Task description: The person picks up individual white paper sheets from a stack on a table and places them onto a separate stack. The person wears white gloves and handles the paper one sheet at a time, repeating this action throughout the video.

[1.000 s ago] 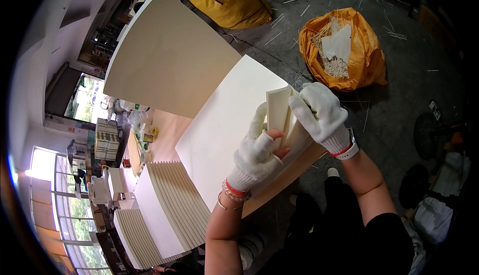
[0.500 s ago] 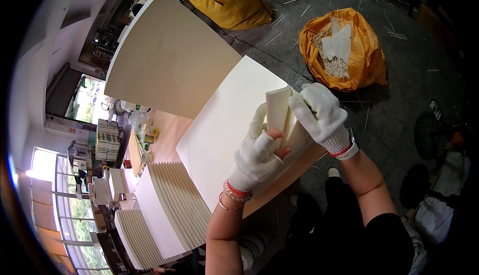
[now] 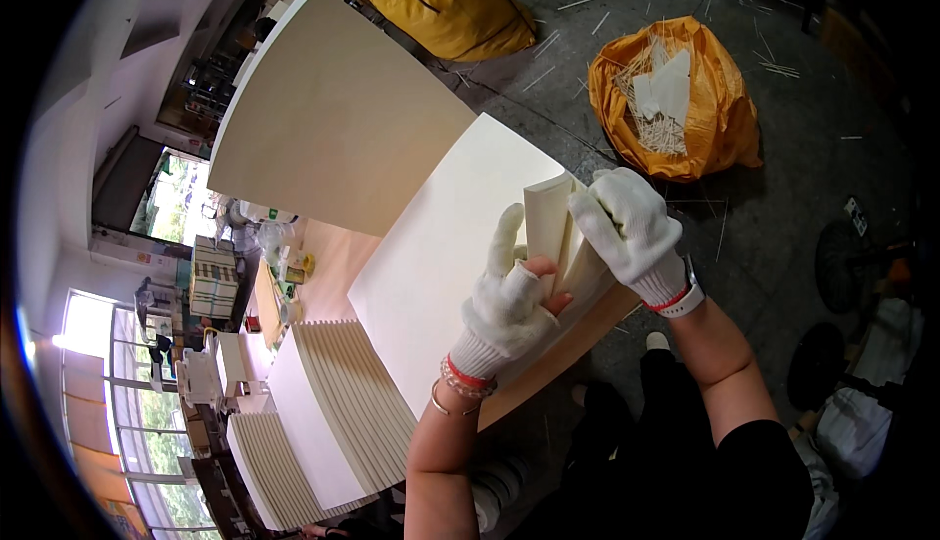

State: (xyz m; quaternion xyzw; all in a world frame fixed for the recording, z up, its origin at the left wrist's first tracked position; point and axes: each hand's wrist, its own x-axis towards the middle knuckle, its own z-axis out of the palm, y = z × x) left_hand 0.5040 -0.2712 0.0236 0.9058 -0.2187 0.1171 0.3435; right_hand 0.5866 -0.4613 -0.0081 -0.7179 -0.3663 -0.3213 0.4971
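A large white sheet (image 3: 441,236) lies over the table in front of me, its near right edge turned up into a narrow folded strip (image 3: 546,219). My left hand (image 3: 509,310), in a white knit glove with some bare fingertips, holds this strip from the left; one gloved finger points up, apart from it. On the strip's right side, my right hand (image 3: 630,225), gloved too, is closed with its fingers curled on the sheet's edge. Those fingers partly hide the edge. Whether the fold is one layer or several I cannot tell.
A tall beige board (image 3: 343,109) stands beyond the sheet. Stacks of white panels (image 3: 352,403) are at the left. An orange sack (image 3: 725,114) of white strips and a yellow bag (image 3: 450,11) stand on the floor, with scraps around. Tape and bottles sit on the wooden tabletop (image 3: 333,256).
A finger of my left hand has lifted away from the folded strip and straightened. My right hand keeps its hold on the edge, nearly unmoved.
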